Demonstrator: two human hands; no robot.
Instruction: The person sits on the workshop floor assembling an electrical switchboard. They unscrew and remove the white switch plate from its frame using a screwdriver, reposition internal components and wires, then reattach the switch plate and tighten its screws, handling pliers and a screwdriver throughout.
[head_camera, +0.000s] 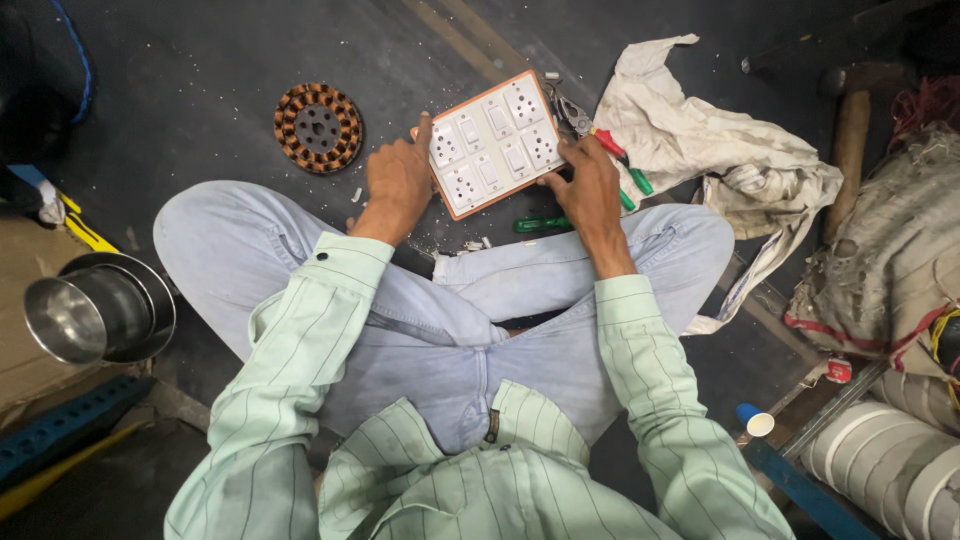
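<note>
Viewpoint: looking down from the head of a person sitting cross-legged on a dark floor (220, 70), in pale blue jeans and a mint-green striped shirt.
Switch panel: a rectangular orange-edged board (494, 143) set with white switches and sockets, tilted, on the floor just past the knees, between both hands.
Left hand: the left hand (398, 180) grips the panel's left edge, fingers curled around it and the forefinger stretched up along the side.
Right hand: the right hand (590, 190) is closed on the panel's lower right corner; how the fingers sit underneath cannot be told.
Tools: pliers with red and green handles (600, 145) lie just beyond the right hand, touching the panel's right side; a green-handled screwdriver (541, 223) lies on the floor under that hand.
Cloth: a crumpled off-white rag (700, 140) spreads to the right of the tools.
Motor winding: a round copper-wound ring (318, 127) lies left of the panel, apart from it.
Steel pot: a shiny metal vessel (95, 310) stands at the far left.
Cup: a small white and blue cup (755, 420) lies at the lower right.
</note>
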